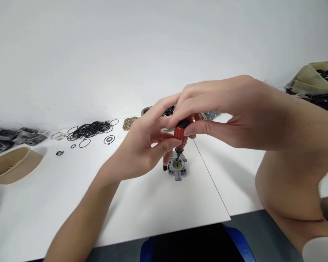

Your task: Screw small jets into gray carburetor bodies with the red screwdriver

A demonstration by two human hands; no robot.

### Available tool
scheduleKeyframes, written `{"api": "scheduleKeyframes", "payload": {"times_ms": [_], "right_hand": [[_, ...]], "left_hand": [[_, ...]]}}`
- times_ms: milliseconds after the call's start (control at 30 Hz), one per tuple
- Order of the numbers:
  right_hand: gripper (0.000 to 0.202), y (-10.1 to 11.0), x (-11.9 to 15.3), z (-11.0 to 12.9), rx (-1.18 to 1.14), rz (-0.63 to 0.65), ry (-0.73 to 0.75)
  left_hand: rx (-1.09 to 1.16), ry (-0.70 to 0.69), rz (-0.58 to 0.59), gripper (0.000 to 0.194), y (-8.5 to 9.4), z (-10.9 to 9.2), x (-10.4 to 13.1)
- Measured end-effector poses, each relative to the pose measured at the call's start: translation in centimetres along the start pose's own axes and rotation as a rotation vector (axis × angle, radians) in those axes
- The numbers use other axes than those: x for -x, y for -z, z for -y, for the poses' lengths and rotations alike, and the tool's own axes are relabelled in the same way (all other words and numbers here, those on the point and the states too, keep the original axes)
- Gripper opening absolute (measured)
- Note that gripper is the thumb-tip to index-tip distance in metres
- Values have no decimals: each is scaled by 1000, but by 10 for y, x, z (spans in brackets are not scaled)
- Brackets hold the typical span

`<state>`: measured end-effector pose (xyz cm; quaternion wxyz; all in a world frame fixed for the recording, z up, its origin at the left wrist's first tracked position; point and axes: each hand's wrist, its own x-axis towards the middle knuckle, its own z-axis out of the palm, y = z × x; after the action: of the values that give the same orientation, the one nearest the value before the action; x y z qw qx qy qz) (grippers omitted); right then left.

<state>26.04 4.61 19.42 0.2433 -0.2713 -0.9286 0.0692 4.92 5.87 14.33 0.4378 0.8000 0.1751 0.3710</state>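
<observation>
Upright in the middle of the view stands a screwdriver (pixel 181 134) with a red handle and a black cap. Its shaft points down into the round opening of a small grey metal part (pixel 178 175), which looks like a carburetor body and lies on the white table. My right hand (pixel 218 112) grips the top of the handle between thumb and fingers. Lower down, my left hand (pixel 146 143) pinches the same handle with thumb and fingertips. A black knob shows at the metal part's left side. The screwdriver's tip inside the opening is too small to make out.
Black rubber rings (pixel 90 130) lie in a heap at the back left, near small brass pieces (pixel 129 123). A beige bin (pixel 16 165) and dark metal parts (pixel 5 138) stand far left. Another beige bin (pixel 307 78) holds black parts. A seam (pixel 211 176) crosses the white table (pixel 142 214).
</observation>
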Motion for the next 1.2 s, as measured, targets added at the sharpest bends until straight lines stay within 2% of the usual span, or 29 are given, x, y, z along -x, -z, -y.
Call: {"api": "scheduleKeyframes", "payload": {"times_ms": [167, 333, 567, 700, 867, 933, 1033, 1200], "right_hand": [[15, -5, -4, 0, 48, -54, -15], [7, -7, -6, -3, 51, -68, -38], [21, -12, -10, -4, -4, -58, -80], [22, -13, -12, -2, 16, -80, -27], [10, -6, -5, 1, -20, -18, 72], [16, -4, -2, 0, -14, -8, 85], [23, -6, -3, -2, 20, -47, 44], [18, -12, -10, -6, 32, -128, -1]], "left_hand": [[8, 13, 7, 50, -2, 1, -2], [12, 13, -56, 50, -3, 7, -6], [23, -6, -22, 42, -2, 8, -6], [14, -38, -13, 41, -2, 6, -6], [-36, -90, -15, 37, 3, 9, -6], [-39, -74, -1, 36, 6, 10, -5], [-32, -42, 7, 40, 8, 10, -4], [-26, -35, 46, 36, 7, 9, -4]]}}
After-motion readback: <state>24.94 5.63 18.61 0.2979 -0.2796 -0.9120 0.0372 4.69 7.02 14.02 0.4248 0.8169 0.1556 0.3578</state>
